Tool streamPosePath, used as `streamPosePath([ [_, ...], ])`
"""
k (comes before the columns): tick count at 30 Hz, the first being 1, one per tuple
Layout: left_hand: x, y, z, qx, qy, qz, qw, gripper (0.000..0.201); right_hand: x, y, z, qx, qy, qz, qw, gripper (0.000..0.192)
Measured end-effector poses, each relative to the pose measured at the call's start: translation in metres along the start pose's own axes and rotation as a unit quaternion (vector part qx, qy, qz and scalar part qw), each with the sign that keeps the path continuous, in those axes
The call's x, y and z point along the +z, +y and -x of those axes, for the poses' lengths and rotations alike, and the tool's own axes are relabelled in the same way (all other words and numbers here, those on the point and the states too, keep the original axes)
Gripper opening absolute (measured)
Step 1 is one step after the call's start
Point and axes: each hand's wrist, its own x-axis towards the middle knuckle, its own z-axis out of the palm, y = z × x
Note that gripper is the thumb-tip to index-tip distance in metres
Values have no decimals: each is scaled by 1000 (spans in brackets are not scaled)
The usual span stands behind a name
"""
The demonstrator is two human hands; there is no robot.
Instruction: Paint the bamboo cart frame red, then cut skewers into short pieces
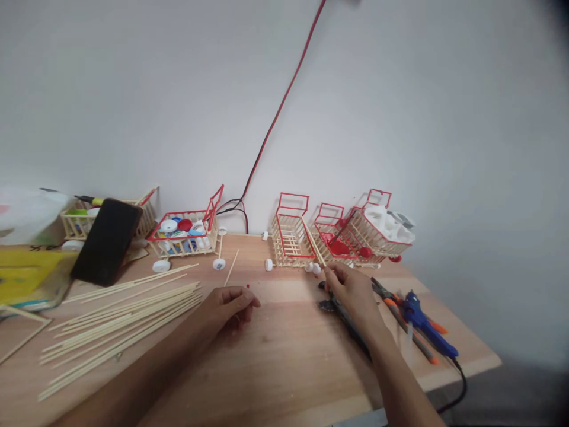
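Thin pale wooden sticks (146, 303) on light-wood tabletop (284, 367). My left hand (235, 305) beside them: fingers curled, cannot tell if gripping. Red-rimmed wooden cart (288, 256); at its right side, slim pale wooden stick (315, 242), pinched by fingers of my right hand (349, 287).

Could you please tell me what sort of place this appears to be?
It looks like a small craft workspace: a wooden table holds loose wooden sticks, a blue glue gun and little stick-built carts.

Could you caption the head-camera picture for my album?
Right hand holding thin sticks near small carts, glue gun lying nearby.
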Motion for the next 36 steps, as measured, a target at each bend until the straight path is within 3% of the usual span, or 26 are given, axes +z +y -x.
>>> streamPosePath([
  [36,1,-1,-2,7,-1,-22,1000,43,14,7,-6,-1,-3,-19,1000,37],
])
